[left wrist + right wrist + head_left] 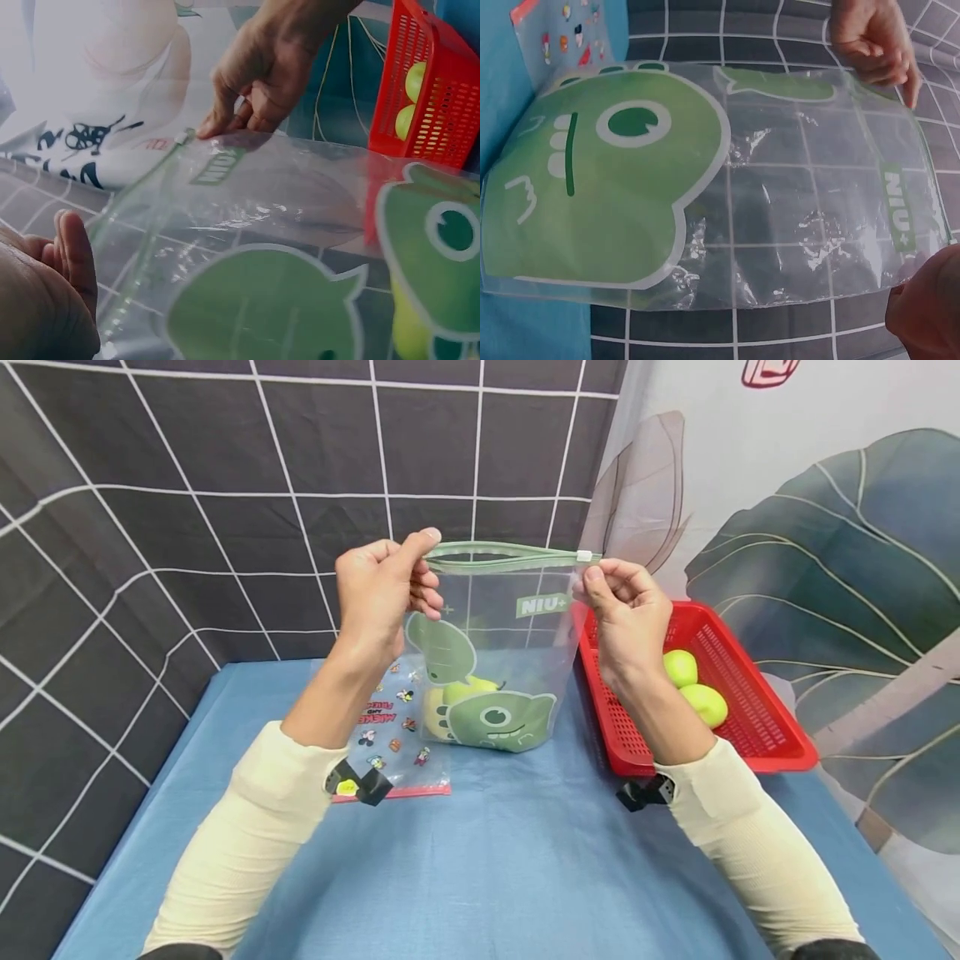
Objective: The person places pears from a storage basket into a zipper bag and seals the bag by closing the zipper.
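A clear zip bag (491, 647) with green cartoon prints stands upright over the blue cloth, its top edge partly parted. Yellow-green fruit (468, 689) lies in its bottom, partly hidden by the print. The left hand (382, 597) pinches the bag's top left corner between thumb and fingers. At the top right corner, beside the white slider (584, 557), the right hand (626, 614) pinches the edge. In the left wrist view the right hand (262, 82) holds the slider end. The right wrist view shows the left hand (874, 45) at the bag's far corner.
A red basket (780, 739) with green fruit (705, 705) stands to the right, behind the right forearm. Flat on the blue cloth (480, 860) at the left lies another clear bag (405, 760) with small cartoon figures and a red edge. A dark gridded backdrop (322, 452) rises behind.
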A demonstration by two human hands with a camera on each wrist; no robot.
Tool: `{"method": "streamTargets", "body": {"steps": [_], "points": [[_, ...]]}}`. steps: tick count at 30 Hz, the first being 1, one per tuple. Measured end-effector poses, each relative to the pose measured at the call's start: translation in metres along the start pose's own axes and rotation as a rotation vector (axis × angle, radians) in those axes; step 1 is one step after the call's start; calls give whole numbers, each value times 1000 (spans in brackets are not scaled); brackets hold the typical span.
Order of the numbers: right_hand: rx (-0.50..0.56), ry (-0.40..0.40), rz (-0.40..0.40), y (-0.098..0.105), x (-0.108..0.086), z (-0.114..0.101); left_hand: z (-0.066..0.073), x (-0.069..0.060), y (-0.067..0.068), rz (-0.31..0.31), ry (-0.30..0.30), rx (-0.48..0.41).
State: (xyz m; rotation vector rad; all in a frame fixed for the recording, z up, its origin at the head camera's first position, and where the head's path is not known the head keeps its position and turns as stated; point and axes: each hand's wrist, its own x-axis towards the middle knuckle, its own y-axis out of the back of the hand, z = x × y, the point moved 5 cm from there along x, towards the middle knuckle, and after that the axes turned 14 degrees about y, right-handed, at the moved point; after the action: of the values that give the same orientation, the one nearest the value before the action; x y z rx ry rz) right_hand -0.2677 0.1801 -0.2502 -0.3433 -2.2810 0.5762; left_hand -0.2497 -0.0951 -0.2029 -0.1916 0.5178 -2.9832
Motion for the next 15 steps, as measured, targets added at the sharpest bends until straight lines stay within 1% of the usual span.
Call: {"method": "streamTargets", "body": {"steps": [2, 4, 5, 7, 9, 11, 13, 15], "points": [[-16, 3, -6, 0, 0, 0, 9, -3, -5, -11, -39, 31], [-34, 5, -4, 0, -1, -1, 20, -6, -14, -31, -101, 100], [-46, 4, -5, 0, -1, -1, 26, -8, -19, -36, -139, 149], [-60, -1, -10, 0, 0, -2, 39, -13, -30, -40, -207, 279], [-62, -7, -15, -1, 0, -2, 51, -17, -43, -33, -278, 443], [-58, -9, -19, -2, 0, -3, 59, -18, -56, -26, -327, 605], [-54, -7, -17, -2, 0, -4, 63, -16, -70, -45, -361, 745], [-54, -5, -14, -3, 0, -5, 62, -11, -84, -99, -388, 850]]}}
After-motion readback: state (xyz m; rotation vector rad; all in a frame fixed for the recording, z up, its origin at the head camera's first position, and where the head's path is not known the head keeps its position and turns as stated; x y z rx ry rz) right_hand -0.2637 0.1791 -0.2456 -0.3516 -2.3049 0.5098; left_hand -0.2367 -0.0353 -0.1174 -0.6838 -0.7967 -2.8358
